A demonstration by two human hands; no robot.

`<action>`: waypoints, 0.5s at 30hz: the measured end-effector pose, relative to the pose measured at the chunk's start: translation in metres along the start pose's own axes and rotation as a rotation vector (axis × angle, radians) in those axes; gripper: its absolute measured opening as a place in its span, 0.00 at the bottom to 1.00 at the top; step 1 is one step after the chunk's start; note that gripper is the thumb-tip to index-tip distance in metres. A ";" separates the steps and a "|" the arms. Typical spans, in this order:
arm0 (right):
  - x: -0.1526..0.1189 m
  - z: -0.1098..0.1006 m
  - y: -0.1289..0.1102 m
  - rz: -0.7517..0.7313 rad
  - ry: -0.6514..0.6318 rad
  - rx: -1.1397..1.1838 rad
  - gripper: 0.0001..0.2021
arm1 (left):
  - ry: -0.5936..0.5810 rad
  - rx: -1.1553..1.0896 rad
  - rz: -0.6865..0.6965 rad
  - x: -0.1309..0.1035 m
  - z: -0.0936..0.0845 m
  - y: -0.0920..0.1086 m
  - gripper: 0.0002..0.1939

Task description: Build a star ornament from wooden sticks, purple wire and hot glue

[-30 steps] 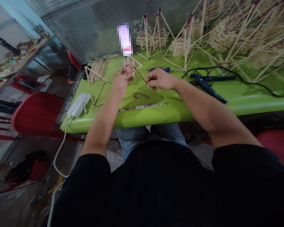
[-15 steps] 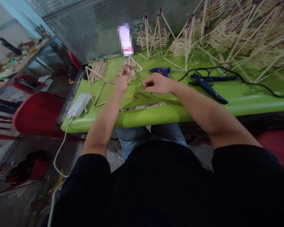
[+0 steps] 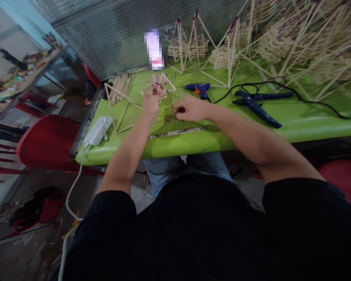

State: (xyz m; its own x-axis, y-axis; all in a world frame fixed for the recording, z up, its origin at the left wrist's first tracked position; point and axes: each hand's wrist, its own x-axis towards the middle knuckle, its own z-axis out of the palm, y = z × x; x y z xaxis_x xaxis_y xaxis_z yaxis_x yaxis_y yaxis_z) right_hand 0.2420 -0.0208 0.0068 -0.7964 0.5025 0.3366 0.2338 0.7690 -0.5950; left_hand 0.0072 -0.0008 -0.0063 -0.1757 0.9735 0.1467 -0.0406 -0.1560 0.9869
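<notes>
Left hand: the left hand [image 3: 153,94] has fingertips pinched together, a small purple bit [image 3: 158,83] at the tips; exact grip too small to tell.
Right hand: the right hand [image 3: 190,108] is curled, thumb and fingers closed around a dark red cord [image 3: 170,100].
Cord: above the bench [image 3: 178,146], between the hands; thin, dark, nearly straight, far end near left fingertips; contact can't be told.
Done: stick structures [image 3: 229,47] at right look finished, peaks bound in purple.
Left: held cord looks unwound so far; work seems partway.
Spare cord: loose curved piece [image 3: 169,117] on bench, just beside right hand.
Stick frame: pale, thin, angular frame [image 3: 128,99] beside left hand; join to purple bit unclear.
Nearby: glue gun [image 3: 203,89] beyond right hand, loose sticks [image 3: 121,88] at far left.
</notes>
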 end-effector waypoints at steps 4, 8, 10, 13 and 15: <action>0.000 0.001 0.000 -0.008 -0.002 0.047 0.10 | 0.072 0.080 0.107 -0.004 0.001 0.002 0.18; 0.002 0.004 0.002 -0.072 0.006 0.114 0.10 | 0.071 0.216 0.175 -0.009 0.000 0.005 0.19; 0.002 0.005 0.004 -0.106 0.019 0.153 0.10 | 0.069 0.256 0.178 -0.012 0.000 0.006 0.19; 0.001 0.004 0.003 -0.107 0.008 0.261 0.10 | 0.066 0.249 0.197 -0.017 0.000 0.008 0.18; 0.001 0.001 0.001 -0.107 0.007 0.340 0.10 | 0.072 0.253 0.245 -0.021 0.000 0.009 0.17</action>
State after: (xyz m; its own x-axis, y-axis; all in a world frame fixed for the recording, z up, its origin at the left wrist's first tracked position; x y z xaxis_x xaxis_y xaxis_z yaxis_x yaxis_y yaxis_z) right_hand 0.2408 -0.0203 0.0055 -0.8020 0.4301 0.4145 -0.0509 0.6422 -0.7648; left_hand 0.0103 -0.0229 -0.0001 -0.2188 0.8966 0.3850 0.2548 -0.3284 0.9096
